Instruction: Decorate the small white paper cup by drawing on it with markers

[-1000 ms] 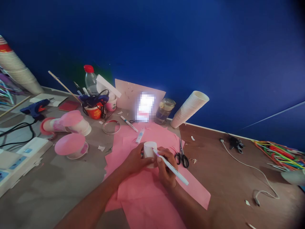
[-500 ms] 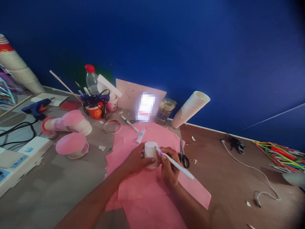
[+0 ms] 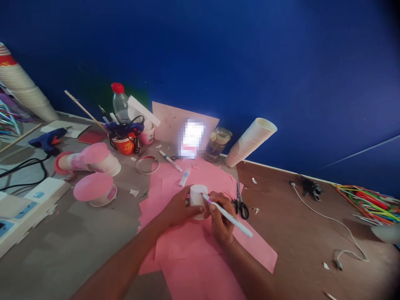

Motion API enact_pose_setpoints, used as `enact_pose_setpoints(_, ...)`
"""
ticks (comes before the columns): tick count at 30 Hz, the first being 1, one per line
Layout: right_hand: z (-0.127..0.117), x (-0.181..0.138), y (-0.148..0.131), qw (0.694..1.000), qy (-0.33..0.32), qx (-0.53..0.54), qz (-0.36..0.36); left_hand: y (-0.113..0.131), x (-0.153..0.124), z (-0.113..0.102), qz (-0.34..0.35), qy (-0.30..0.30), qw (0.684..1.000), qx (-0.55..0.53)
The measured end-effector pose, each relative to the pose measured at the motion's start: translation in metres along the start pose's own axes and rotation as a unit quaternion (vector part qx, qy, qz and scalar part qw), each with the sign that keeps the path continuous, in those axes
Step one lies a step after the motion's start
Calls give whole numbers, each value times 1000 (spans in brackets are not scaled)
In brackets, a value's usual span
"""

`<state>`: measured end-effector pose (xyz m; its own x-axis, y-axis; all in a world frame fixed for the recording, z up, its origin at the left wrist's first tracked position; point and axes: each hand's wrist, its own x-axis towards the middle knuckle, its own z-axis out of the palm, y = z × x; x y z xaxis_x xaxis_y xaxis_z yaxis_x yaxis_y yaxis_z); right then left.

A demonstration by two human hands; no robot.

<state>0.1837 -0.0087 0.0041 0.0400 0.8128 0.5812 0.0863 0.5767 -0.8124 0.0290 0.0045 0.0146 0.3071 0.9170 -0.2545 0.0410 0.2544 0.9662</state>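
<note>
My left hand is wrapped round a small white paper cup that stands upside down on sheets of pink paper. My right hand pinches a white marker pen, its tip touching the cup's side near the top. Both hands are closed. Black-handled scissors lie just right of my right hand on the paper's edge.
A stack of white cups leans at the blue wall. Pink-covered cups, a tape ring, a second marker, a glue tube, a tool-filled cup, a bottle, a glue gun, a white cable and coloured straws surround me.
The marker's angle shifted slightly as my right hand moved along the cup; the cup stays held in place by my left hand.
</note>
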Motion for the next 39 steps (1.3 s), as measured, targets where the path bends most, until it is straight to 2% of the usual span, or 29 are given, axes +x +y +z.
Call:
enact_pose_setpoints(22, 1, 1, -6, 999, -10, -39, -16, 0, 0, -1, 10, -3, 1000, 9)
enact_pose_setpoints(39, -1, -1, 4, 999, 32, -7, 36, 2, 0, -1, 0, 9, 1000, 13)
